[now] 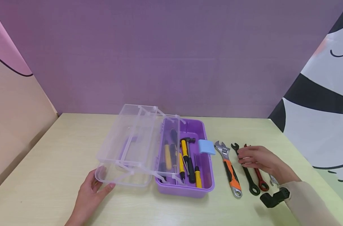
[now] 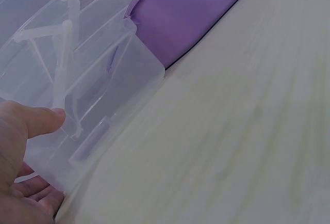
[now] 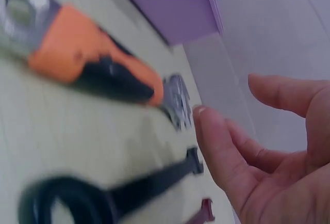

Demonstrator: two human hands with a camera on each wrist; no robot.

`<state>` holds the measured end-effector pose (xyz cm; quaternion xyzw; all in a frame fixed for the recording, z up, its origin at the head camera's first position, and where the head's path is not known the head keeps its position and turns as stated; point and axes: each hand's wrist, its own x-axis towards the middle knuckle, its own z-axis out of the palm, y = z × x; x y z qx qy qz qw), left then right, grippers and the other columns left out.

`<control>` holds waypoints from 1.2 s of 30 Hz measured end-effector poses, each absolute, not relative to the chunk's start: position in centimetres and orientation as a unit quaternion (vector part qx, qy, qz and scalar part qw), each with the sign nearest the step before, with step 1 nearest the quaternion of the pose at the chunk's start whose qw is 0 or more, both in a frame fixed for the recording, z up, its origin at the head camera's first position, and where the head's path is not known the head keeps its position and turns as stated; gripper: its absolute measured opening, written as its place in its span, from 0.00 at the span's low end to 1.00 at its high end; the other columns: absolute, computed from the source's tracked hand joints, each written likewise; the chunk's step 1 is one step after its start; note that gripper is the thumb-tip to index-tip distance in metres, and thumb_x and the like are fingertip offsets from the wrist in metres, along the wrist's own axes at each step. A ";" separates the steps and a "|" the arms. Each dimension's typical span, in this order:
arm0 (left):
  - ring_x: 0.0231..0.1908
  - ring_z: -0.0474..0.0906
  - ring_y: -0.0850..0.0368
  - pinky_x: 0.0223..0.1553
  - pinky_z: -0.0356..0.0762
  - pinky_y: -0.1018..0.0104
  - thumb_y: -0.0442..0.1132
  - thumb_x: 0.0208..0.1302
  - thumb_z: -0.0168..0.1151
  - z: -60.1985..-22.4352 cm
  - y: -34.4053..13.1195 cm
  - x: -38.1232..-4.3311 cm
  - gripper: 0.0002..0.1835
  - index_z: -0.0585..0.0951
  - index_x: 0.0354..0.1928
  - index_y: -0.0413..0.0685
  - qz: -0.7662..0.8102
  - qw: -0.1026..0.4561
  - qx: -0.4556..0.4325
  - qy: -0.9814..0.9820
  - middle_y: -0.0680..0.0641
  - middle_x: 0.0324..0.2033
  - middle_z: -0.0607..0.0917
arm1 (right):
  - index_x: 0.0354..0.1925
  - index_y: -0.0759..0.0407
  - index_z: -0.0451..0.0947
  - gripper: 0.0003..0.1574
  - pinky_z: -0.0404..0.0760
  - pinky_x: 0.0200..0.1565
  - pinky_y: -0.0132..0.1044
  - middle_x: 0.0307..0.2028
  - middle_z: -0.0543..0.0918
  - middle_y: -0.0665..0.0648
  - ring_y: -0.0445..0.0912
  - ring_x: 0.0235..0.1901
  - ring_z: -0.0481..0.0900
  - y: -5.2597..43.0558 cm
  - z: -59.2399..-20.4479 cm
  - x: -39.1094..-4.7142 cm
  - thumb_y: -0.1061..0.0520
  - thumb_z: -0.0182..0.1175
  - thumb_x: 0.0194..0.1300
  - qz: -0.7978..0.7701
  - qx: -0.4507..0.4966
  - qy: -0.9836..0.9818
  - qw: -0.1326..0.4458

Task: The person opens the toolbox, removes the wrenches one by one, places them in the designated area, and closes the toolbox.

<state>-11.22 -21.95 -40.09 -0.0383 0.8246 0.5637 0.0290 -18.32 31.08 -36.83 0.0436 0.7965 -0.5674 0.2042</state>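
Observation:
My left hand (image 1: 88,194) grips the near left corner of the clear plastic lid (image 1: 112,153), with its thumb on the near side and its fingers round the end. That lid is swung open to the left of the purple toolbox (image 1: 185,191). Above the wrenches on the right, my right hand (image 1: 259,160) holds nothing; in the right wrist view its thumb and fingers stand apart. Below and beside it lie a black wrench (image 1: 249,179) and a red wrench (image 1: 259,175), partly hidden by the hand. An adjustable wrench (image 1: 230,172) with an orange and black handle lies left of them.
Inside the toolbox are a hammer (image 1: 191,168), a yellow-handled screwdriver (image 1: 198,179) and several other tools, some seen through the lid. A light blue latch (image 1: 206,147) sticks out from its right side. Another silver tool (image 1: 273,180) lies by the right wrist. A purple wall (image 1: 171,62) stands behind.

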 end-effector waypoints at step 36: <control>0.68 0.58 0.36 0.64 0.67 0.57 0.35 0.60 0.66 -40.3 -22.0 -11.2 0.40 0.55 0.68 0.34 0.567 0.020 -0.029 0.823 0.30 0.68 0.59 | 0.61 0.81 0.59 0.33 0.86 0.48 0.30 0.38 0.81 0.50 0.38 0.38 0.81 22.5 -32.3 -19.9 0.57 0.53 0.69 -0.574 -0.022 0.795 0.197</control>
